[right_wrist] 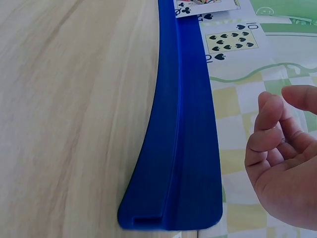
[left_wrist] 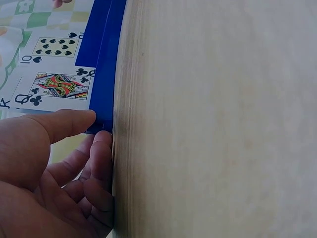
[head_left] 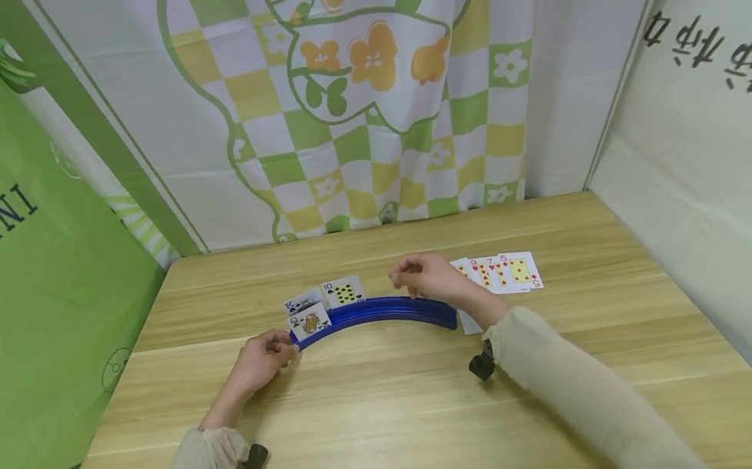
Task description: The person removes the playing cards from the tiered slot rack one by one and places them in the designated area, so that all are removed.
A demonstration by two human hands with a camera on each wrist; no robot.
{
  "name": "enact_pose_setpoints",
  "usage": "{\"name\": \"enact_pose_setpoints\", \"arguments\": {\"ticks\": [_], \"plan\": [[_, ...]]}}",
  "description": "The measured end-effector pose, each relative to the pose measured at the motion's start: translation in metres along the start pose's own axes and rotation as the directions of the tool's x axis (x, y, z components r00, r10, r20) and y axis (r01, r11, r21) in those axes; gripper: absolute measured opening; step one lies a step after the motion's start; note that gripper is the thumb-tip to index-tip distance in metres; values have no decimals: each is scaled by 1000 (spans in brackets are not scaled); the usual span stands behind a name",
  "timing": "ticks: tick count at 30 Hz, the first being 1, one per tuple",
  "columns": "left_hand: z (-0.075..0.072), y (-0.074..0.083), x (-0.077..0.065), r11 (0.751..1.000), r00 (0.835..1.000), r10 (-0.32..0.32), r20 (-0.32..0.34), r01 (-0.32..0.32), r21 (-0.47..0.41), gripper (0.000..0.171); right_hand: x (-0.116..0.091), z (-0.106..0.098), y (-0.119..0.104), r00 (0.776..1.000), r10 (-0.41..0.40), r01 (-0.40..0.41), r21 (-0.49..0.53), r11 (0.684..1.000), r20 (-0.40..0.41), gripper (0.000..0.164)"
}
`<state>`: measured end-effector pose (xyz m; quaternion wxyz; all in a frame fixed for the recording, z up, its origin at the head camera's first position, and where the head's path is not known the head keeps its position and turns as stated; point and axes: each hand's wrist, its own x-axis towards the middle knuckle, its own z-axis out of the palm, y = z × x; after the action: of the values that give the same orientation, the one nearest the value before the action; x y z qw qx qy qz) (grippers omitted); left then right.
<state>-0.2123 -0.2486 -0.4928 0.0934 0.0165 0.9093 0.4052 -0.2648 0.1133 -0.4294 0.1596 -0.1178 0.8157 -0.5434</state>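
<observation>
Head view: one blue card holder on the tabletop

I count a single card holder, a smooth, deep-blue arc with a groove along it. Three cards stand at its left end: a queen in front, a king and a ten behind. At least four red-suited cards overlap past its right end; I can't tell how many exactly. On my feeds the left hand pinches the holder's left tip; the right hand has loosely curled fingers, thumb and forefinger slightly apart, beyond its far edge.

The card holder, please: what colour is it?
The holder is blue, clearest in the right wrist view.
</observation>
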Motion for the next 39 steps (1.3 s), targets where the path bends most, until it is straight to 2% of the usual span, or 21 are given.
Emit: {"name": "enact_pose_setpoints", "arguments": {"ticks": [9,18,27,39], "plan": [[0,1,0,1000,1000,-12,-1,12,-2,33,4,10,-8,999,-29,28,-35,999,-29,20],[1,-1,2,1000,1000,-14,2,14,1,34,11,20,-12,999,-36,35,-26,999,-40,19],[0,-1,2,1000,1000,-13,7,13,-3,34,18,29,-16,998,-49,47,-46,998,-33,22],[1,-1,2,1000,1000,-5,-4,6,5,33,26,38,-21,996,-91,91,8,996,-22,16]]}}
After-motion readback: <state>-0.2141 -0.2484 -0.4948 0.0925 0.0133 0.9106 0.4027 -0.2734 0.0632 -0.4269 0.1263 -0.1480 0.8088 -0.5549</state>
